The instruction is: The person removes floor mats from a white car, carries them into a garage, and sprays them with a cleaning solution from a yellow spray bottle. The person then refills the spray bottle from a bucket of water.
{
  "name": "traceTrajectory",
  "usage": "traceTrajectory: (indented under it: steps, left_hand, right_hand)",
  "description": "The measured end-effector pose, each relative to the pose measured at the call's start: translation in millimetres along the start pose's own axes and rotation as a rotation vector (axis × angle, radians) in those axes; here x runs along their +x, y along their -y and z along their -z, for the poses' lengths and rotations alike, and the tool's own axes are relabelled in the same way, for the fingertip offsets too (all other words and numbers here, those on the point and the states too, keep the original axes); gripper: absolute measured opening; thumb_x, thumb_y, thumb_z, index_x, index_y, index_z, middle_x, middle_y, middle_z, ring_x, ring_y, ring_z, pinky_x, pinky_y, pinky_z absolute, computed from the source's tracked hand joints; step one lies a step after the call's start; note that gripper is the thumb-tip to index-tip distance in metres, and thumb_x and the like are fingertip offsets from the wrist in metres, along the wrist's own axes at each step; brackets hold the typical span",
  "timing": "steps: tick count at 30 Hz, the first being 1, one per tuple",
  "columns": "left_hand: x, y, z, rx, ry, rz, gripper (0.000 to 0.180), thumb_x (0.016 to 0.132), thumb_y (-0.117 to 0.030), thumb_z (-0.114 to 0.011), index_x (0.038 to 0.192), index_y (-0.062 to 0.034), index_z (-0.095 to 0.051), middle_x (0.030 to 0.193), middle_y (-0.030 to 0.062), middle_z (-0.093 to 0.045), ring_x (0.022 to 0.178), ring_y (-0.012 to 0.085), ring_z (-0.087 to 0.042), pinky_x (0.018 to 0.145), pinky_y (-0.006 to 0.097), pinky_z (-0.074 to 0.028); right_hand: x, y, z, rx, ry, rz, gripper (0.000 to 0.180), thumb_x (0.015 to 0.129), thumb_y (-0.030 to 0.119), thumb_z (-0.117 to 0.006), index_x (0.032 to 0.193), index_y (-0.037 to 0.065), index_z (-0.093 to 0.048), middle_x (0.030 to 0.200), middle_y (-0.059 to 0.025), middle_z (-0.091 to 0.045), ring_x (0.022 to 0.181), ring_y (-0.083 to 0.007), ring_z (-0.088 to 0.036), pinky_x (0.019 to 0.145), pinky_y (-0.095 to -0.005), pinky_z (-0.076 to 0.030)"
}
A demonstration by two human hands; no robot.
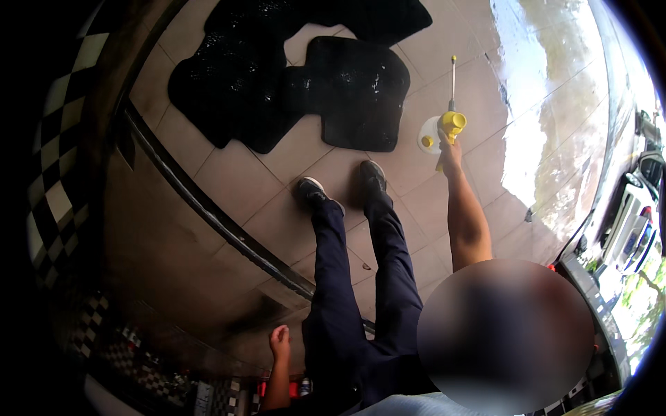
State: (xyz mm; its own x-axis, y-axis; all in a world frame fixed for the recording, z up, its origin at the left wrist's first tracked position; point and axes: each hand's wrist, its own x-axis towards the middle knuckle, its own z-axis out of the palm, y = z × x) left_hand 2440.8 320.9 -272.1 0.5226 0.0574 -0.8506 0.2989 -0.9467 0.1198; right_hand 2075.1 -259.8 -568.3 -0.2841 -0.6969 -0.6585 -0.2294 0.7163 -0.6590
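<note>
My right hand (450,150) is stretched out ahead with its fingers wrapped round the handle of a hand sprayer (454,123). The sprayer has a yellow head, a pale round tank below it and a thin wand pointing away from me. Just left of the wand, black floor mats (364,93) lie on the tiles, with wet-looking shiny patches on them. Down beside my left leg hangs my left hand (279,340), its fingers curled in and nothing seen in them.
My shoes (372,176) stand on tiles just short of the mats. A dark raised strip (215,215) curves across the floor at my left. Black-and-white checkered tiles (59,201) line the far left. Bright wet floor (531,132) spreads at the right, with a white vehicle (628,222) beyond.
</note>
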Motion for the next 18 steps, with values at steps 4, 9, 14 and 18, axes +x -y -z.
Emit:
traceTrajectory:
  steps: [4,9,14,18]
  left_hand:
    - [1,-13,-16,0.157,0.008,0.025,0.02,0.09,-0.022,-0.06,0.105,-0.0092,-0.063,0.1,0.0008,-0.059,0.087,0.011,-0.055,0.066,0.026,-0.049]
    - [-5,-44,-44,0.194,-0.016,-0.055,0.02,0.09,-0.021,-0.061,0.103,-0.0058,-0.063,0.098,0.002,-0.052,0.083,0.0112,-0.054,0.066,0.025,-0.049]
    - [-18,-101,-36,0.223,0.025,-0.198,0.019,0.09,-0.019,-0.06,0.102,-0.0049,-0.063,0.105,0.0034,-0.049,0.087,0.013,-0.055,0.067,0.027,-0.05]
    - [-42,-146,-37,0.213,0.126,-0.29,0.015,0.089,-0.018,-0.062,0.098,-0.006,-0.062,0.104,0.0035,-0.051,0.088,0.0135,-0.055,0.063,0.026,-0.05]
  right_hand:
    - [34,-82,24,0.161,-0.025,-0.002,0.016,0.082,0.014,-0.062,0.092,0.004,-0.056,0.079,-0.0027,-0.054,0.061,-0.0129,-0.052,0.056,-0.0264,-0.043]
    - [27,-116,48,0.115,0.002,-0.077,0.036,0.077,0.009,-0.069,0.108,0.003,-0.054,0.095,-0.0035,-0.06,0.085,-0.0158,-0.057,0.077,-0.0304,-0.046]
    - [-55,-115,122,0.043,-0.058,-0.022,0.057,0.077,0.016,-0.072,0.126,0.002,-0.048,0.121,-0.0118,-0.056,0.112,-0.0224,-0.054,0.094,-0.0341,-0.044]
    - [-251,-206,234,-0.229,0.048,-0.045,0.044,0.08,0.02,-0.065,0.119,0.003,-0.053,0.107,-0.0168,-0.063,0.098,-0.0307,-0.061,0.084,-0.0398,-0.05]
